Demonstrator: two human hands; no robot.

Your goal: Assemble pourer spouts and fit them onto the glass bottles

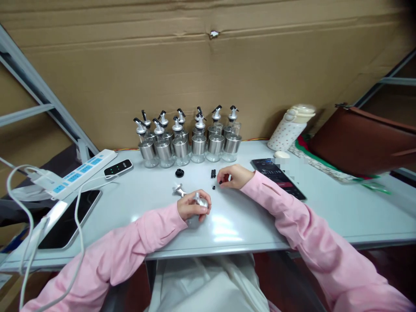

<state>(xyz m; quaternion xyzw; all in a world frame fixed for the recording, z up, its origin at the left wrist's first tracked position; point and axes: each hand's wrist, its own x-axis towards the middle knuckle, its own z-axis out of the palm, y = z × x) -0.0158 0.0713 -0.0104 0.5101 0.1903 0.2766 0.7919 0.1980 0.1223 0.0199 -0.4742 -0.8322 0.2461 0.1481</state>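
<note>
My left hand (194,206) is closed around a silver spout cap (202,202) above the front half of the table. To its right and farther back, my right hand (234,177) pinches a small black part (220,182) between thumb and finger. Just left of those fingertips lie another tiny black piece (213,187) and some short black parts (213,173). Behind my left hand rests a loose silver spout piece (179,190), with a round black stopper (179,173) farther back.
Several glass and steel bottles (199,145) with pourer tops stand in rows at the back. Right: a phone (286,182), a dotted flask (287,130) and a brown bag (360,141). Left: a power strip (82,173), a small device (118,168), another phone (69,221) and white cables.
</note>
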